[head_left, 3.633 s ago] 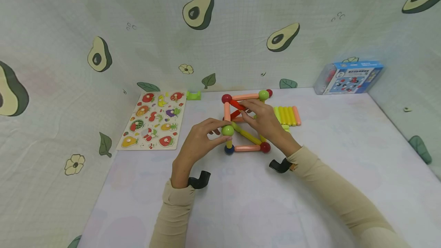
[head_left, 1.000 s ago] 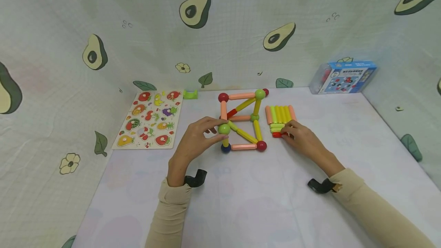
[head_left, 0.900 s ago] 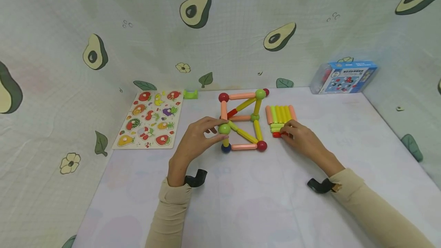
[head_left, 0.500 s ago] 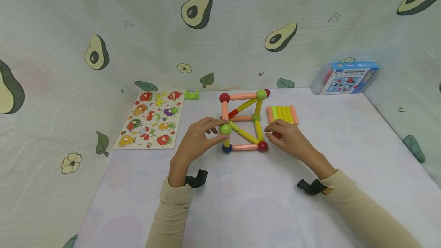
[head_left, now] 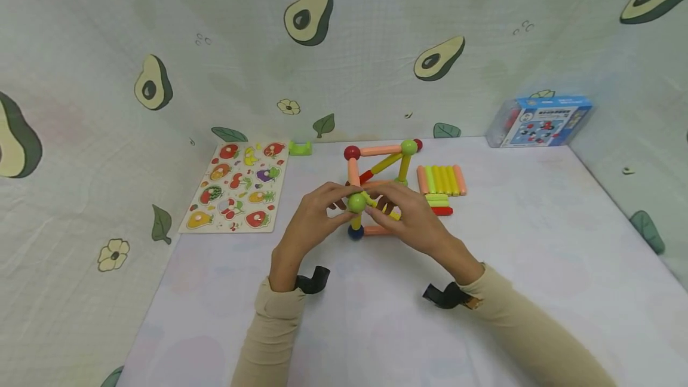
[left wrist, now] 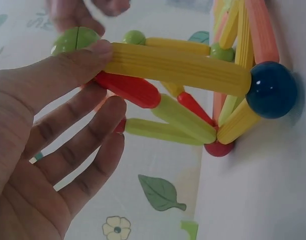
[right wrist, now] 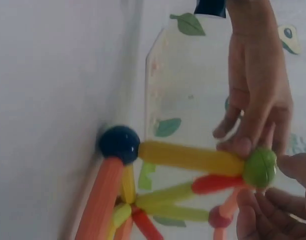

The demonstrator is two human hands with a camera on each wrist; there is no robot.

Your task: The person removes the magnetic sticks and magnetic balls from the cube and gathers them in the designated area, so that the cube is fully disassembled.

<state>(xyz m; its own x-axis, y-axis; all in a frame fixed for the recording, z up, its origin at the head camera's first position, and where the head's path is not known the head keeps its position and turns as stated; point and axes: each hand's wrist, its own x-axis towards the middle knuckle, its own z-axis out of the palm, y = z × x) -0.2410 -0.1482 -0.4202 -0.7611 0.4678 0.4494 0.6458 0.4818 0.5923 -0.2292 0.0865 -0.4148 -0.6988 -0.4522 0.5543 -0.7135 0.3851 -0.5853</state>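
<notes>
A frame of magnetic rods and balls stands on the table. My left hand (head_left: 309, 217) pinches the green ball (head_left: 357, 203) at its near upper corner, atop a yellow rod (left wrist: 178, 66) that rises from a dark blue ball (head_left: 356, 232). Opposite, my right hand (head_left: 416, 220) has its thumb and fingers about the same green ball. A red rod (left wrist: 129, 90) and a coral rod (head_left: 353, 172) also meet near this ball. Another red ball (head_left: 352, 153) and green ball (head_left: 409, 147) form the far upper corners. My right hand hides the frame's near right corner.
Right of the frame, several loose coral, green and yellow rods (head_left: 445, 180) lie in a row, with green rods and a red rod (head_left: 442, 211) before them. A fruit puzzle board (head_left: 188, 227) lies left, a small green piece (head_left: 300, 149) beside it. A toy box (head_left: 540, 122) stands far right.
My right hand left the upper frame, set a red rod beside the loose rods, let it go, then came left to the green ball. My left hand has stayed on that ball.
</notes>
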